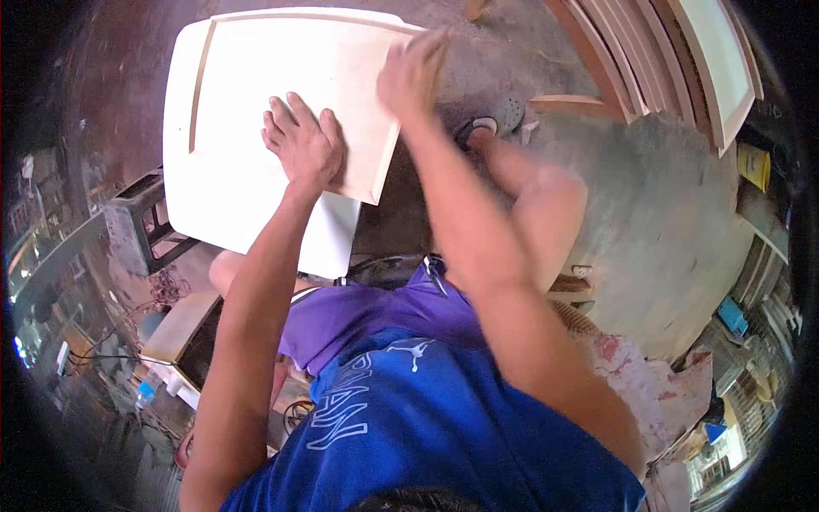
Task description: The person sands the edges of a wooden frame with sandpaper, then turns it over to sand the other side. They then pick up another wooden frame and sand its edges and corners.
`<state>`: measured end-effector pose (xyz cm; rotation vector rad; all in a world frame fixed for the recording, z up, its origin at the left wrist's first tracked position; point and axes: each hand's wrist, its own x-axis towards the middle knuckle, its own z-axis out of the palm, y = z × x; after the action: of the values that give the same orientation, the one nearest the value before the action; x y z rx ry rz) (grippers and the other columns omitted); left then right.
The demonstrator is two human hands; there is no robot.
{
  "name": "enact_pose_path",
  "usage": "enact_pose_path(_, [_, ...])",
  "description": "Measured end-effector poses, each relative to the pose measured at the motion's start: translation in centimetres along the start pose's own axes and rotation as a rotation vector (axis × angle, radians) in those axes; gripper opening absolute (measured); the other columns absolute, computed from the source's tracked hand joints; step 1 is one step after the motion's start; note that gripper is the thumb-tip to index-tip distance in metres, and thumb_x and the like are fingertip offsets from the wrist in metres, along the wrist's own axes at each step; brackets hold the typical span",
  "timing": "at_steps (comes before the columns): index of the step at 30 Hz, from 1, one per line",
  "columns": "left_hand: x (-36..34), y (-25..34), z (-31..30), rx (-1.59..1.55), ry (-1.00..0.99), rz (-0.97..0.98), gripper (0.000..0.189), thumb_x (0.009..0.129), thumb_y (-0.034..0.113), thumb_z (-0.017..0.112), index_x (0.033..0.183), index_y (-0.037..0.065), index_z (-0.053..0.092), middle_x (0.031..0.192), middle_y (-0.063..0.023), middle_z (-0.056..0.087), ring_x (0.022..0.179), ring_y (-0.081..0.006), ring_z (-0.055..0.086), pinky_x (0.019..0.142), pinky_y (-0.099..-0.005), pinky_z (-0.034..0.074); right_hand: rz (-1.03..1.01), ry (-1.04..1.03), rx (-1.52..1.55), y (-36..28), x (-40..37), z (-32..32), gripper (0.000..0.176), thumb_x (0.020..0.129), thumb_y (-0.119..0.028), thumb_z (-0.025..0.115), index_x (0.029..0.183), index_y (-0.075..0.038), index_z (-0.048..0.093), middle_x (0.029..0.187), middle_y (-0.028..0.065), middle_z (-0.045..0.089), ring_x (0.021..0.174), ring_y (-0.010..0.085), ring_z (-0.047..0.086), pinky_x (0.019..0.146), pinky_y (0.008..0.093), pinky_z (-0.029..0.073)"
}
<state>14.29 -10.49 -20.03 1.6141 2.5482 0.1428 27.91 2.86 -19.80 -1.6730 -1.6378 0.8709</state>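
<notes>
A pale wooden panel (247, 77) with a raised frame edge lies in front of me, over my lap. My left hand (303, 141) rests flat on it, fingers spread, pressing near its right side. My right hand (414, 72) is at the panel's right edge near the top corner, blurred by motion, fingers curled; I cannot tell whether something small is in it. My bare knee and sandalled foot (490, 124) show beyond the panel.
Several similar framed panels (674, 60) lean stacked at the upper right on the concrete floor (648, 213). A dark metal stand (141, 218) sits at the left. Boxes and clutter line the right and lower-left edges.
</notes>
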Motion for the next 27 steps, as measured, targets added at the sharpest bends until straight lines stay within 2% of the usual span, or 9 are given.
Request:
enact_pose_path(4, [-0.3,0.0,0.1,0.010,0.000,-0.014,0.076,0.106,0.046,0.041,0.160,-0.004,0.023,0.163,-0.0372,0.016,0.151,-0.0568,0.014,0.122,-0.0668,0.011,0.035,-0.167,-0.047,-1.6,-18.1,-0.7,0.088,0.102,-0.020,0.053,0.151,0.027,-0.003,0.162,0.0473,-0.005,0.154,0.0596,0.001,0.129,0.0582,0.004])
enact_pose_path(7, [-0.4,-0.2,0.2,0.000,-0.003,-0.006,0.077,0.106,0.046,0.041,0.160,-0.005,0.023,0.164,-0.0356,0.017,0.151,-0.0565,0.014,0.123,-0.0665,0.011,0.092,-0.255,-0.101,-2.7,-19.8,-1.3,0.089,0.101,-0.019,0.054,0.151,0.027,-0.003,0.162,0.0471,-0.005,0.154,0.0594,0.002,0.128,0.0608,0.007])
enact_pose_path(15, [-0.2,0.8,-1.0,0.003,-0.058,-0.020,0.075,0.107,0.044,0.038,0.160,-0.006,0.023,0.165,-0.0358,0.013,0.152,-0.0572,0.012,0.123,-0.0660,0.010,-0.016,-0.025,-0.244,5.1,14.2,0.8,0.073,0.106,-0.029,0.045,0.152,0.023,0.023,0.164,0.0402,0.018,0.156,0.0516,0.013,0.128,0.0575,0.016])
enact_pose_path(16, [-0.5,0.6,-0.8,0.008,-0.051,-0.022,0.076,0.105,0.046,0.039,0.159,-0.006,0.023,0.165,-0.0348,0.014,0.152,-0.0570,0.012,0.123,-0.0662,0.010,-0.266,-0.121,-0.618,7.8,18.2,4.5,0.068,0.105,-0.029,0.050,0.153,0.016,0.034,0.156,0.0363,0.040,0.147,0.0492,0.038,0.119,0.0585,0.035])
enact_pose_path(18, [-0.2,0.2,-0.6,0.004,-0.029,-0.023,0.076,0.105,0.046,0.038,0.160,-0.004,0.022,0.165,-0.0349,0.013,0.151,-0.0577,0.013,0.123,-0.0661,0.010,-0.711,0.006,-0.976,8.5,23.6,0.7,0.027,0.079,-0.012,0.062,0.099,0.001,0.075,0.089,0.0229,0.075,0.081,0.0377,0.074,0.071,0.0529,0.056])
enact_pose_path(20, [-0.5,0.4,-0.6,-0.013,-0.032,-0.039,0.073,0.105,0.046,0.041,0.160,0.001,0.028,0.165,-0.0333,0.017,0.152,-0.0556,0.013,0.123,-0.0660,0.009,-0.378,0.070,0.033,5.9,21.0,-5.1,0.033,0.099,-0.012,0.046,0.115,0.008,0.066,0.128,0.0333,0.063,0.125,0.0465,0.057,0.107,0.0477,0.045])
enact_pose_path(22, [-1.3,0.5,-1.3,-0.056,-0.044,0.079,0.070,0.104,0.047,0.044,0.158,0.003,0.034,0.164,-0.0320,0.020,0.152,-0.0538,0.015,0.124,-0.0654,0.009,-0.119,-0.092,0.042,4.2,15.7,-10.0,0.055,0.104,-0.027,0.054,0.148,0.007,0.049,0.137,0.0266,0.061,0.115,0.0397,0.066,0.090,0.0540,0.058])
enact_pose_path(24, [-1.1,1.2,-0.7,-0.108,-0.015,0.291,0.065,0.102,0.051,0.049,0.149,0.006,0.048,0.161,-0.0283,0.031,0.150,-0.0485,0.023,0.125,-0.0625,0.010,0.271,-0.044,0.608,3.6,7.9,-12.8,0.061,0.108,-0.045,0.052,0.136,0.009,0.055,0.117,0.0209,0.068,0.074,0.0244,0.072,0.054,0.0342,0.059])
enact_pose_path(27, [-2.2,7.0,-1.7,-0.126,-0.094,0.350,0.059,0.099,0.041,0.061,0.145,0.006,0.051,0.157,-0.0251,0.038,0.144,-0.0474,0.034,0.123,-0.0615,0.019,0.573,-0.013,0.727,6.6,-1.8,-14.2,0.039,0.106,-0.018,0.055,0.141,-0.002,0.055,0.113,0.0108,0.067,0.072,0.0181,0.069,0.054,0.0300,0.056])
